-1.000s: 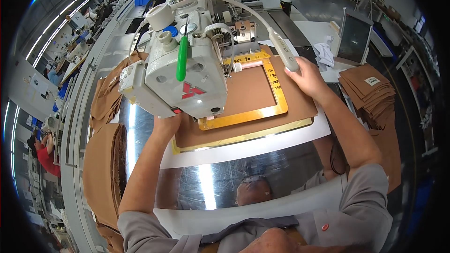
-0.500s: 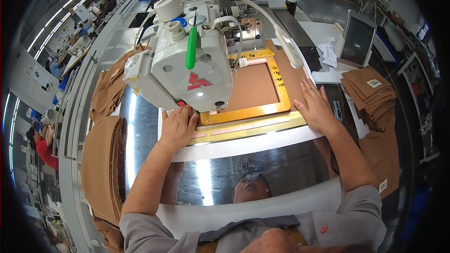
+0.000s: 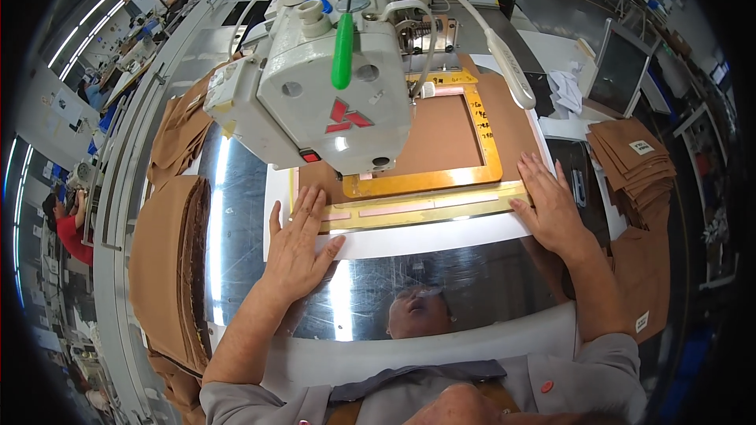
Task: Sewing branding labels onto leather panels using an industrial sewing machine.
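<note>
Both palms face down on a white sheet [image 3: 378, 247] beneath the sewing machine head [image 3: 335, 98]. My left hand [image 3: 301, 245] lies flat with its thumb spread, fingertips on the left end of a yellow strip [image 3: 425, 206] with pink bands. At the strip's other end rests my right hand [image 3: 554, 206], fingers stretched out along the sheet's right edge, thumb on the strip. Beyond the strip, a yellow clamp frame [image 3: 493, 159] lies over a brown fabric panel [image 3: 445, 130]. The machine head hides the frame's left part.
Folded brown fabric [image 3: 167, 260] is stacked at the left, more brown pieces [image 3: 630, 153] at the right. A green-handled tool [image 3: 342, 51] stands on the machine head. To the far right is a dark screen [image 3: 620, 67]; a shiny metal plate [image 3: 362, 299] lies nearest me.
My left hand has drawn back toward me from under the machine head, and its fingers now lie flatter and more spread. My right hand stays at the strip's right end. The view has shifted slightly.
</note>
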A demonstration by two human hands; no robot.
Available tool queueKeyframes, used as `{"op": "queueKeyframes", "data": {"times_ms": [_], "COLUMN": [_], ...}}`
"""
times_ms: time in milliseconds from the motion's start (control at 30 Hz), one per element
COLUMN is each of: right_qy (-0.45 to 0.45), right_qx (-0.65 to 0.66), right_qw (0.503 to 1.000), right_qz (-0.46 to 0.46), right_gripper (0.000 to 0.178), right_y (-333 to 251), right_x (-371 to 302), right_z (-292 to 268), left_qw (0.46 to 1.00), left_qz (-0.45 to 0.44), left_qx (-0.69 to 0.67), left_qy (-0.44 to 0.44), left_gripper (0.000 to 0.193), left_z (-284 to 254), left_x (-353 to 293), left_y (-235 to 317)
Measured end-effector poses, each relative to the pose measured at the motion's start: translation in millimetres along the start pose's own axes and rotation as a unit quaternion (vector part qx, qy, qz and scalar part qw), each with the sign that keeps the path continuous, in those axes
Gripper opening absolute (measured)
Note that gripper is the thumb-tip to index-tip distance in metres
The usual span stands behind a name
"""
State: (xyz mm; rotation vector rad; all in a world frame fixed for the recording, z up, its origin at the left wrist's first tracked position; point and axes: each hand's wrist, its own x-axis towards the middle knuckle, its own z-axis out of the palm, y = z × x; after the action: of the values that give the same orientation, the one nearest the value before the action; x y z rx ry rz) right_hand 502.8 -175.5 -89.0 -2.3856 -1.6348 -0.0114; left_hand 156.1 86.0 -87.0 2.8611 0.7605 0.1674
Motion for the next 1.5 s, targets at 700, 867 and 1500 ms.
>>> {"op": "queueKeyframes", "data": {"times_ms": [700, 867, 1500], "right_qy": [0.049, 0.059, 0.045], "right_qx": [-0.011, -0.006, -0.009], "right_qw": [0.999, 0.998, 0.999], "right_qz": [-0.013, 0.003, -0.024], "right_gripper": [0.055, 0.053, 0.047], "right_y": [0, 2, 3], "right_x": [-24, -28, -25], "right_z": [6, 4, 3], "left_qw": [0.995, 0.992, 0.996], "left_qz": [0.012, 0.005, -0.006], "left_qx": [0.039, 0.034, 0.053], "left_qy": [0.092, 0.125, 0.067], "left_gripper": [0.068, 0.062, 0.083], "left_z": [7, 6, 11], "left_x": [-14, -10, -4], "left_y": [6, 7, 2]}}
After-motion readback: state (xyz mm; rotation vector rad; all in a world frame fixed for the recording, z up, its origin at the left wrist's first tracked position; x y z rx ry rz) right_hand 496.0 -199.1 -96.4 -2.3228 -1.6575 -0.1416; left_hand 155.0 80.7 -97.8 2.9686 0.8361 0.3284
